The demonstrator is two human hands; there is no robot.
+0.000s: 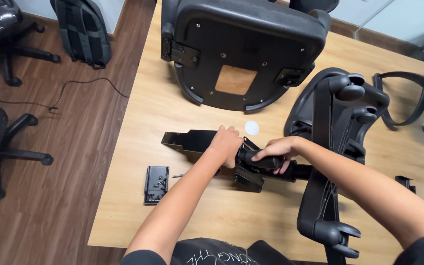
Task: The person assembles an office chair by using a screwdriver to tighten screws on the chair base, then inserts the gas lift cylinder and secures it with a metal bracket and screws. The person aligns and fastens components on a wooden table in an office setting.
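On the light wooden table [138, 122] lay a black metal chair mechanism plate [192, 141], near the middle. The person's left hand [226, 143] pressed down on it, fingers curled over its edge. The right hand [277, 152] was wrapped tight around a black cylindrical handle [266, 162] jutting from the same mechanism. Just beyond stood an upturned black plastic seat base [244, 51]. A black five-star wheeled chair base [337, 147] lay to the right, and a small black tray of screws [156, 183] sat to the left.

Matt black, seemingly metal mechanism plate [192, 142]; smooth pale wood-look table [138, 211].
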